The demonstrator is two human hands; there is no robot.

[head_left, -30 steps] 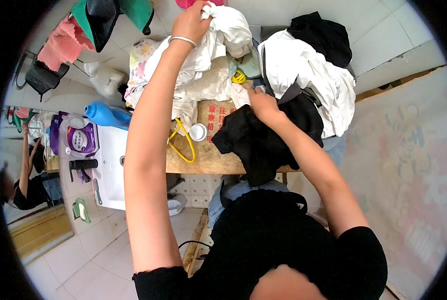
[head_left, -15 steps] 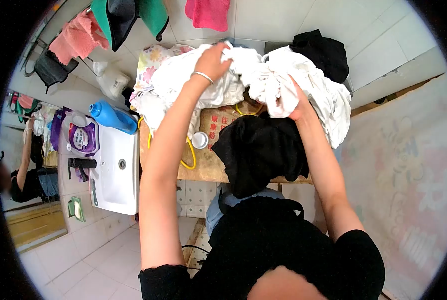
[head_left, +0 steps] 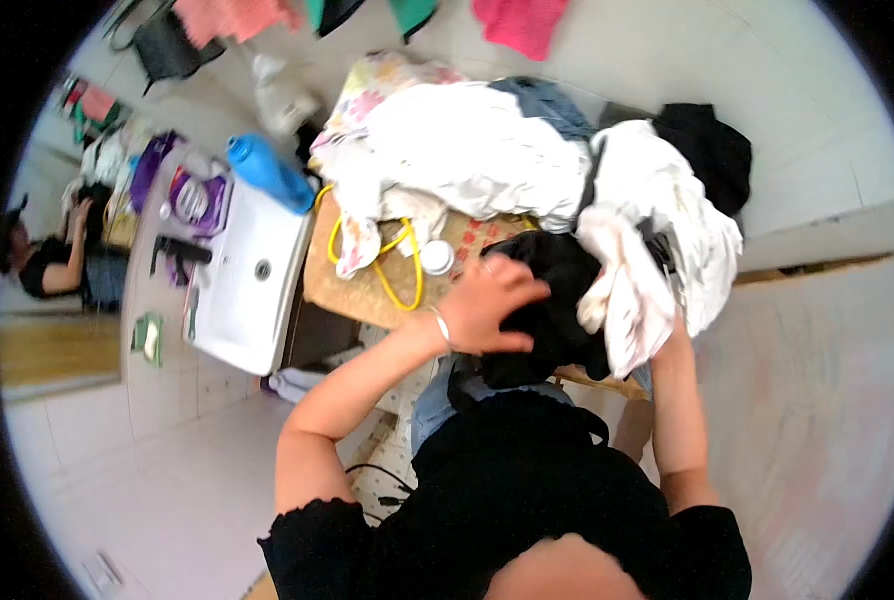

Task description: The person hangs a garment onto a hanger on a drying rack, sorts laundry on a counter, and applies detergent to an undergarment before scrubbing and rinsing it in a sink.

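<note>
Head view: left hand (head_left: 492, 305) spread, right hand (head_left: 673, 345) at pale cloth (head_left: 631, 295)

From where I stand, the left hand has its fingers apart at the left side of a black garment (head_left: 559, 300); contact cannot be determined. The pale cloth hangs bunched against the right hand, over the black garment's right side. The right hand's fingers are hidden behind it, so I cannot tell whether they are clamped. On the tan tabletop (head_left: 357, 290), a round white lid (head_left: 437, 257) sits near a yellow cord (head_left: 417, 290). White clothes (head_left: 467, 140) are heaped behind.
</note>
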